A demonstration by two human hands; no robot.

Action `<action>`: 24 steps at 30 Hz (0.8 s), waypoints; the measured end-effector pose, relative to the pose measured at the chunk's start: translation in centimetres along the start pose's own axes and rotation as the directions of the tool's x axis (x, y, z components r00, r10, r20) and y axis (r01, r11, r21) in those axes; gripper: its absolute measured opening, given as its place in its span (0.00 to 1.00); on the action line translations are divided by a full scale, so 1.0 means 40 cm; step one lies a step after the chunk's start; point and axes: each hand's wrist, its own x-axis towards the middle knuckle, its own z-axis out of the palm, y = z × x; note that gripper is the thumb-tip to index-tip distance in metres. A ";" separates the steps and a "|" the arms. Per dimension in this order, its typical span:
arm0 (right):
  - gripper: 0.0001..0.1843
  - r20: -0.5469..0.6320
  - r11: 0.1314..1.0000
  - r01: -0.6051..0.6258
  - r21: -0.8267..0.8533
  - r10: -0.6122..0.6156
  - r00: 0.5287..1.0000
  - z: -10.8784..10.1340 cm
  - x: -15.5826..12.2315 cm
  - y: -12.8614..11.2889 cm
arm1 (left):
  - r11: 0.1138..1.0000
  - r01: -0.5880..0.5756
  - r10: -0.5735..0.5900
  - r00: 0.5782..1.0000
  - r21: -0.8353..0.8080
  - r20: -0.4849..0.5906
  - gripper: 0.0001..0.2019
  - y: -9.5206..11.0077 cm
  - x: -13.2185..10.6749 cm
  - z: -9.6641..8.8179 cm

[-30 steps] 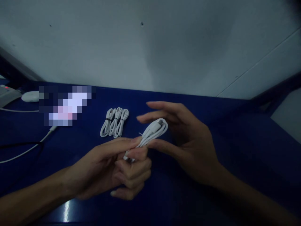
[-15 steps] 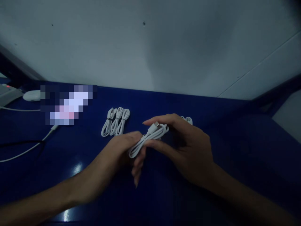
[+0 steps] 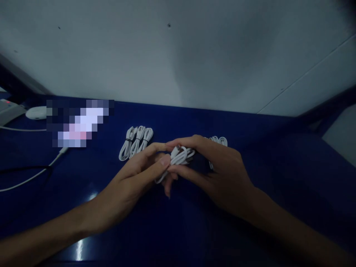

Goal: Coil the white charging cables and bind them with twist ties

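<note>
Both hands meet over the dark blue table [image 3: 250, 126] on a coiled white cable [image 3: 178, 157]. My left hand [image 3: 139, 174] pinches the coil's near end between thumb and forefinger. My right hand [image 3: 219, 170] grips its far end with curled fingers. Three bundled white cables [image 3: 135, 142] lie side by side just left of the hands. More white cable loops [image 3: 219, 141] show behind my right hand, partly hidden by it.
A blurred patch [image 3: 79, 122] lies at the left with a white lead [image 3: 36, 176] running from it. A white rounded object [image 3: 36, 112] and a grey device [image 3: 8, 109] sit at the far left. A pale wall [image 3: 178, 52] rises behind the table.
Both hands have lowered toward the table with the coiled cable. The right hand, open a second ago, has closed on the coil. The left hand's fingers have shifted along it.
</note>
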 end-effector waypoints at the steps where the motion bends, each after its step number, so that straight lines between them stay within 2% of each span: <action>1: 0.14 0.004 1.000 0.005 -0.011 -0.005 1.000 0.000 0.000 -0.001 | 0.999 0.017 -0.017 1.000 -0.031 0.014 0.14 -0.007 -0.002 -0.004; 5: 0.14 0.001 0.999 -0.035 0.016 0.035 0.999 0.007 -0.003 -0.009 | 0.986 0.059 -0.057 0.998 -0.158 0.013 0.14 -0.015 -0.004 0.001; 8: 0.16 -0.001 0.985 -0.150 0.082 0.151 0.989 0.016 -0.007 -0.017 | 0.968 0.079 -0.074 0.997 -0.238 0.030 0.10 -0.007 0.004 0.014; 11: 0.19 0.033 0.931 -0.301 0.205 0.301 0.953 0.021 -0.010 -0.025 | 0.949 0.120 -0.108 0.993 -0.291 0.057 0.09 -0.002 0.010 0.018; 15: 0.15 0.058 0.848 -0.422 0.320 0.427 0.902 0.018 -0.009 -0.027 | 0.951 0.135 -0.129 0.991 -0.278 0.041 0.10 0.007 0.008 0.013; 19: 0.14 0.051 0.818 -0.423 0.391 0.440 0.897 0.012 -0.002 -0.019 | 0.944 0.181 -0.184 0.983 -0.275 0.013 0.11 0.023 0.003 0.015; 24: 0.11 0.041 0.814 -0.426 0.395 0.448 0.893 0.011 0.000 -0.010 | 0.917 0.233 -0.235 0.971 -0.324 0.035 0.11 0.031 0.002 0.018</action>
